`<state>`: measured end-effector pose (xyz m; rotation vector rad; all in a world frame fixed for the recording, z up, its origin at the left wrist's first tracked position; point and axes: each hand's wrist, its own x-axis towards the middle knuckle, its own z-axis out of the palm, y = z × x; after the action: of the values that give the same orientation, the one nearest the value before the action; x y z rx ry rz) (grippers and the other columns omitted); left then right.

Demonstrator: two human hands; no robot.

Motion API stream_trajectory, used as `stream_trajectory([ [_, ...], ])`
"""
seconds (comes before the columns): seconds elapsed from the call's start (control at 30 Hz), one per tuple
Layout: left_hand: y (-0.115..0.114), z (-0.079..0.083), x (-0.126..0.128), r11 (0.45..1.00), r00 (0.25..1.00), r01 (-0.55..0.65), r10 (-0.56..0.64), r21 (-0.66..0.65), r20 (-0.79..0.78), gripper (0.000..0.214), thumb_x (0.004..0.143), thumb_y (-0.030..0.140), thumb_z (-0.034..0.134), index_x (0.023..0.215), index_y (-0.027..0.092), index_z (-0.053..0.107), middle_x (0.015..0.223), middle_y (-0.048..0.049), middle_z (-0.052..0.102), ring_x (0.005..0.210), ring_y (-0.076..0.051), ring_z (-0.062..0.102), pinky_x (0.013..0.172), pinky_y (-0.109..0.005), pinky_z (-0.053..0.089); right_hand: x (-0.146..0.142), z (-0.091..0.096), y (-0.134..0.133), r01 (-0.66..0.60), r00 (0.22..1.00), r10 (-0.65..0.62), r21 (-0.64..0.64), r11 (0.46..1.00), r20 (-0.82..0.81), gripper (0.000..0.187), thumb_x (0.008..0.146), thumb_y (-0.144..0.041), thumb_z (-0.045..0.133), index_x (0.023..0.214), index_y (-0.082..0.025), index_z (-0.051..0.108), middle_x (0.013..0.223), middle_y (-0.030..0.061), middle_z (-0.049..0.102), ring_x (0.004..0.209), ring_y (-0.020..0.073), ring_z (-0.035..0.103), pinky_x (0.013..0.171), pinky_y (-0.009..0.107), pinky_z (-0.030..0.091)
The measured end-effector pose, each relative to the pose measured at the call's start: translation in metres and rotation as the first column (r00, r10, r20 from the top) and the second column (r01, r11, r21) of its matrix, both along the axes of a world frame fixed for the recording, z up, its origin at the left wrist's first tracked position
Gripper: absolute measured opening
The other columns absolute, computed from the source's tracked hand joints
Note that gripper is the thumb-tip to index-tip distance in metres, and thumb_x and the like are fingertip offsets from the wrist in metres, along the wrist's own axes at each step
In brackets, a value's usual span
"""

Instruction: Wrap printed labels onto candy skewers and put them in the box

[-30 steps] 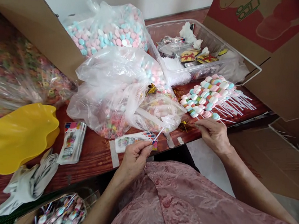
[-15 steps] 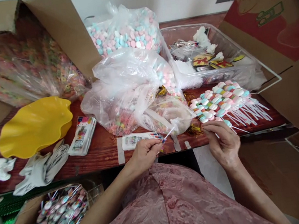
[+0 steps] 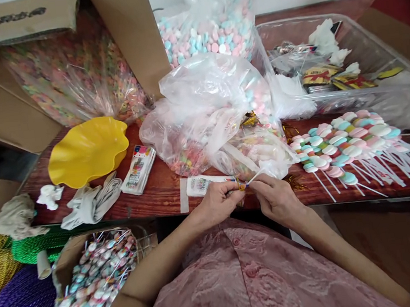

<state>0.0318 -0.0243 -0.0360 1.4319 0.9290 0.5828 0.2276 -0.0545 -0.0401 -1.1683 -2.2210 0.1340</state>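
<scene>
Reddish counter (image 3: 168, 197), a white stick (image 3: 255, 175) by its near edge.
We pinch the stick in our left hand (image 3: 217, 205); our right hand (image 3: 280, 199) is just beside, its grasp unclear, left of candy skewers (image 3: 338, 146).

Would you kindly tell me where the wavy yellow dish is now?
In the head view, the wavy yellow dish sits on the left of the table, with a stack of printed packets just to its right and folded pale material in front.
</scene>
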Motion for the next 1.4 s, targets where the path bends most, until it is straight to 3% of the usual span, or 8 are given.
stream_trajectory([
  [0.13, 0.002, 0.003, 0.001, 0.992, 1.0, 0.002, -0.001, 0.129, -0.012, 0.026, 0.088, 0.031, 0.056, 0.085, 0.011, 0.072, 0.065, 0.0017, 0.05, 0.061, -0.009, 0.04, 0.056, -0.022, 0.031, 0.002, 0.004, -0.001, 0.079, 0.985, -0.077, -0.008, 0.997, 0.154, 0.023, 0.084, -0.002, 0.044, 0.093, -0.015, 0.06, 0.087, 0.0078, 0.062, 0.072, 0.0168, 0.059, 0.06, 0.026, 0.045],
  [0.33, 0.003, -0.002, 0.008, 0.996, 0.999, -0.032, 0.032, 0.086, 0.007, 0.03, 0.088, 0.036, 0.056, 0.084, 0.011, 0.072, 0.066, 0.0006, 0.051, 0.062, -0.01, 0.041, 0.057, -0.022, 0.032, 0.003, 0.004, -0.009, 0.138, 0.956, -0.137, 0.015, 0.99, 0.258, 0.02, 0.086, -0.004, 0.043, 0.085, -0.015, 0.06, 0.08, 0.0061, 0.059, 0.063, 0.0154, 0.053, 0.056, 0.027, 0.041],
  [0.6, 0.008, -0.006, 0.013, 0.976, 0.974, -0.112, 0.144, -0.186, 0.173, 0.031, 0.081, 0.043, 0.064, 0.075, 0.013, 0.068, 0.061, 0.0027, 0.049, 0.056, -0.007, 0.038, 0.053, -0.021, 0.031, 0.001, -0.001, -0.017, 0.115, 0.975, -0.142, -0.16, 0.98, -0.17, 0.018, 0.093, -0.014, 0.052, 0.106, -0.018, 0.064, 0.098, 0.0076, 0.064, 0.084, 0.017, 0.062, 0.072, 0.028, 0.052],
  [0.77, 0.007, 0.002, 0.017, 0.989, 0.98, -0.15, 0.146, 0.015, 0.134, 0.03, 0.084, 0.042, 0.062, 0.078, 0.015, 0.071, 0.071, -0.0009, 0.059, 0.068, -0.011, 0.049, 0.067, -0.024, 0.042, -0.009, 0.009, -0.015, 0.125, 0.852, -0.272, -0.331, 0.935, -0.447, 0.018, 0.092, -0.025, 0.06, 0.107, -0.022, 0.069, 0.1, 0.0066, 0.067, 0.089, 0.0179, 0.064, 0.077, 0.031, 0.054],
  [1.07, 0.006, 0.012, 0.019, 0.982, 0.972, -0.151, 0.127, 0.116, 0.196, 0.021, 0.081, 0.033, 0.066, 0.077, 0.015, 0.074, 0.068, -0.0005, 0.061, 0.065, -0.01, 0.051, 0.066, -0.023, 0.042, -0.012, -0.005, -0.003, -0.145, 0.518, -0.328, -0.459, 0.876, -0.79, 0.009, 0.086, -0.025, 0.069, 0.091, -0.025, 0.075, 0.085, 0.0004, 0.071, 0.079, 0.0148, 0.065, 0.073, 0.028, 0.055],
  [1.2, 0.006, 0.014, 0.016, 0.982, 0.946, -0.077, 0.128, -0.175, 0.3, 0.024, 0.07, 0.037, 0.077, 0.071, 0.013, 0.072, 0.059, 0.0023, 0.057, 0.054, -0.006, 0.046, 0.055, -0.021, 0.037, -0.009, -0.001, 0.001, -0.212, 0.523, -0.204, -0.359, 0.909, -0.827, 0.011, 0.082, -0.019, 0.071, 0.088, -0.027, 0.076, 0.085, 0.0, 0.071, 0.08, 0.0155, 0.066, 0.072, 0.029, 0.056],
  [1.3, 0.005, 0.017, 0.012, 0.892, 0.932, 0.025, 0.142, -0.451, 0.333, 0.036, 0.058, 0.042, 0.086, 0.072, 0.012, 0.071, 0.057, 0.0016, 0.059, 0.048, -0.006, 0.048, 0.049, -0.02, 0.035, -0.01, 0.008, -0.001, -0.131, 0.65, -0.082, -0.218, 0.967, -0.755, 0.016, 0.083, -0.014, 0.068, 0.09, -0.027, 0.075, 0.081, 0.001, 0.069, 0.077, 0.0168, 0.066, 0.071, 0.032, 0.056],
  [1.4, 0.007, 0.021, 0.007, 0.828, 0.924, 0.088, 0.139, -0.554, 0.355, 0.043, 0.053, 0.045, 0.089, 0.073, 0.012, 0.07, 0.059, 0.0, 0.062, 0.049, -0.007, 0.054, 0.05, -0.02, 0.041, -0.011, 0.014, -0.005, -0.1, 0.747, 0.023, -0.077, 0.992, -0.665, 0.023, 0.085, -0.01, 0.064, 0.096, -0.027, 0.073, 0.081, 0.0023, 0.069, 0.078, 0.0186, 0.066, 0.071, 0.035, 0.055],
])
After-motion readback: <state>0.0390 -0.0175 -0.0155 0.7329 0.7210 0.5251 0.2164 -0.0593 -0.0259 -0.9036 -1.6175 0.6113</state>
